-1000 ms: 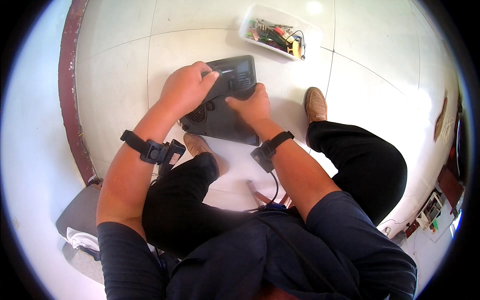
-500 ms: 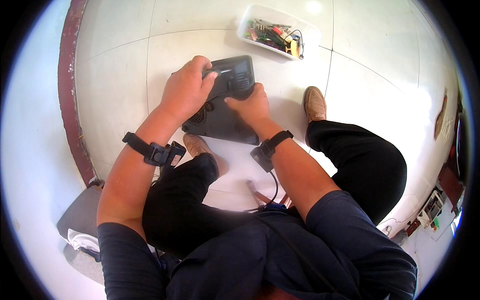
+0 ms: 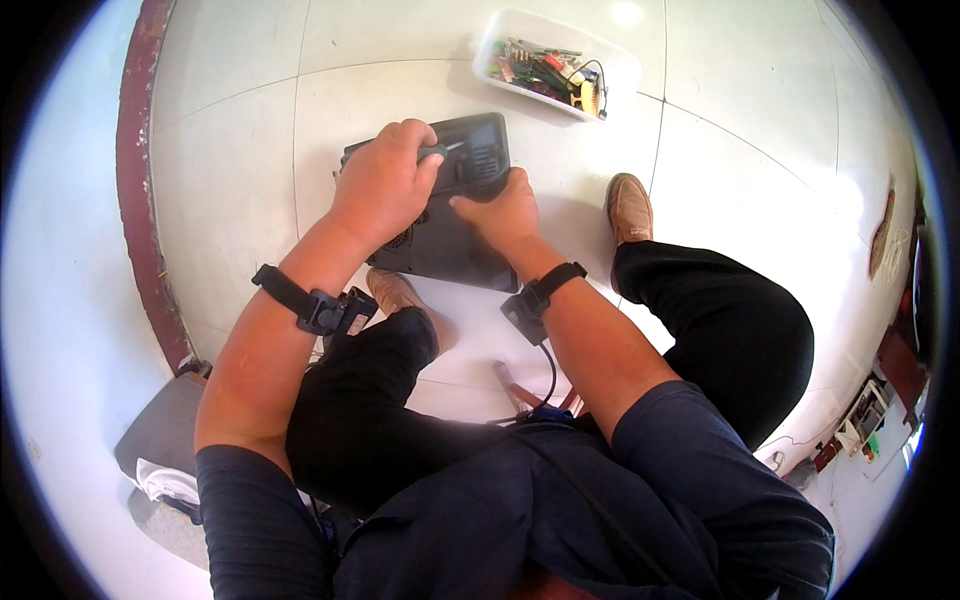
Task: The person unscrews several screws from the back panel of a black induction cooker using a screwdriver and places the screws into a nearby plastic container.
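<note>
Between my feet a flat black appliance (image 3: 455,245), which looks like an induction cooker with its underside up, shows slotted vents and a partly covered round fan grille. My left hand (image 3: 385,185) is closed around a screwdriver (image 3: 432,152) with a dark green handle. Its thin shaft points right, over the appliance's far part near the vents; whether the tip touches cannot be made out. My right hand (image 3: 503,212) grips the appliance at its right edge, thumb lying on the upper face and the other fingers mostly hidden.
Beyond the appliance stands a clear plastic bin (image 3: 550,100) full of mixed tools, a yellow comb-like piece and a cable. My brown shoes (image 3: 630,208) flank the work. A dark red threshold strip (image 3: 140,180) runs along the left, and a grey stool-like seat (image 3: 160,425) stands lower left.
My left hand has shifted right and slightly nearer with the screwdriver, covering more of the fan grille. My right hand and the appliance have stayed in place.
</note>
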### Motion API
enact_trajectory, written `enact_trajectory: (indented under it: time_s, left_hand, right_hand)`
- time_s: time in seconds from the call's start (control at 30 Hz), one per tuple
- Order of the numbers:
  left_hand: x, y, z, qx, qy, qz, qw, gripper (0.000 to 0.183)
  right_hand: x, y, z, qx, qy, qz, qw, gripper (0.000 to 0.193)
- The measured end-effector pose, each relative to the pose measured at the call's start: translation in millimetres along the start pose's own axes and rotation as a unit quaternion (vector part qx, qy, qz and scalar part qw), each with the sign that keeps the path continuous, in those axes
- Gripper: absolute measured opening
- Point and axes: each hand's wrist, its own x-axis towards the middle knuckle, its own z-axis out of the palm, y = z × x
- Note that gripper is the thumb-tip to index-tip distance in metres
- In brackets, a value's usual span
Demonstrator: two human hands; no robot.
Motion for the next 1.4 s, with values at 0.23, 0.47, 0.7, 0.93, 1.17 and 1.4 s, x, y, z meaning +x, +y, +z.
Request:
enact_trajectory:
  time_s: [0.23, 0.47, 0.7, 0.93, 1.17, 1.4]
  left_hand:
    - [9, 1, -7, -0.071, -0.037, -0.161, 0.984, 0.023]
    - [9, -2, -7, -0.04, -0.033, -0.088, 0.995, 0.021]
    - [7, 0, -10, 0.03, -0.033, 0.001, 0.999, 0.021]
    - [1, 0, -9, 0.074, -0.067, 0.02, 0.995, 0.022]
    - [-3, -2, -12, 0.021, -0.051, -0.041, 0.998, 0.026]
    - [-16, -20, -12, -0.019, -0.048, -0.075, 0.996, 0.029]
  right_hand:
    - [0, 1, 1, 0.011, -0.001, -0.005, 1.0, 0.074]
    - [-1, 0, -2, 0.015, -0.011, -0.001, 1.0, 0.074]
    - [1, 2, 1, -0.001, 0.002, -0.002, 1.0, 0.073]
    - [5, 6, 1, 0.017, 0.0, 0.013, 1.0, 0.075]
    - [51, 61, -6, 0.033, -0.032, 0.05, 0.998, 0.064]
    - [69, 81, -11, 0.078, -0.091, 0.105, 0.987, 0.057]
